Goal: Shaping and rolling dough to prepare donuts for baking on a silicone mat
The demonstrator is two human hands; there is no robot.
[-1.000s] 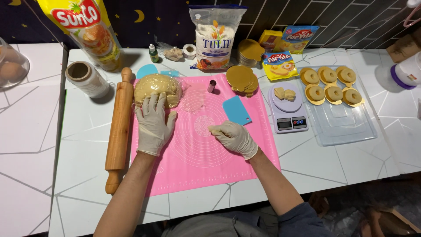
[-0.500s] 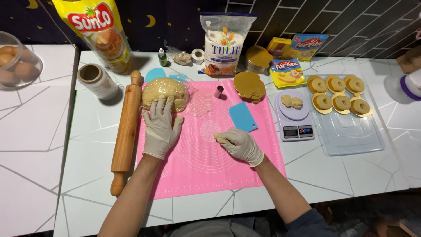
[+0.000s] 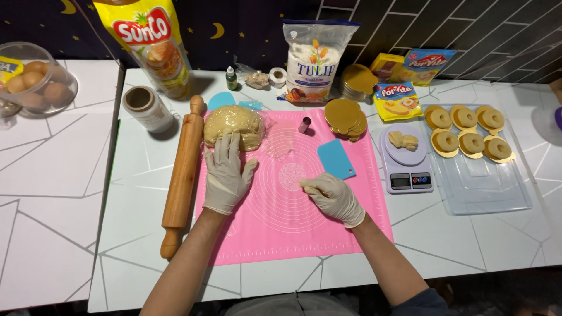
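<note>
Dough mound [image 3: 233,125] is pressed under the flat, open left hand [image 3: 225,175] at the mat's [image 3: 275,228] 11 o'clock.
A small dough piece [image 3: 305,183], seemingly pinched in the right hand's [image 3: 333,198] grip, could be squashed or stick to the glove.

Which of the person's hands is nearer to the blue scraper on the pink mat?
Right. The right hand lies just below the blue scraper; the left hand rests across the mat, fingertips on the dough.

egg bowl [image 3: 35,82]: cut by left edge; oil pouch [image 3: 149,41]: top cropped
</note>
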